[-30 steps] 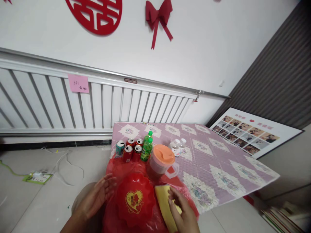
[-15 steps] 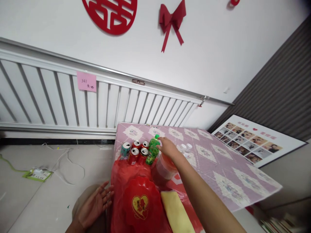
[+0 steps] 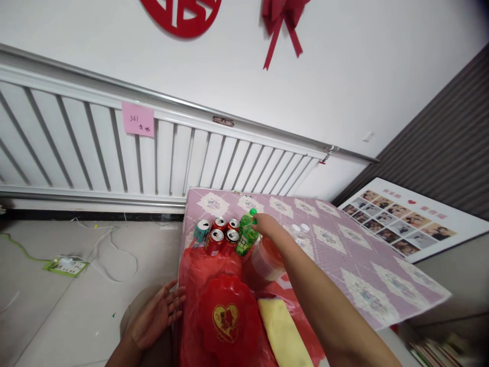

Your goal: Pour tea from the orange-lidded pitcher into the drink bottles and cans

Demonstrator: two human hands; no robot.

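Note:
My right hand reaches across the bed and is closed at the top of the front green bottle, hiding its cap. Another green bottle, with a green cap, stands just behind it. To their left, several opened drink cans stand together: red cans and one teal can. Beneath my right wrist is a clear plastic tub with a reddish top. My left hand is open, palm up and holding nothing, beside the bed's left edge.
A red scalloped tray with a gold heart and a folded yellow cloth lie in front. Small clear bottles stand behind my right forearm. A white radiator runs along the wall. A power strip lies on the floor.
The view has tilted down slightly and shifted left, so things appear a little further right. My right hand stays at the green bottle's top; my left hand remains open.

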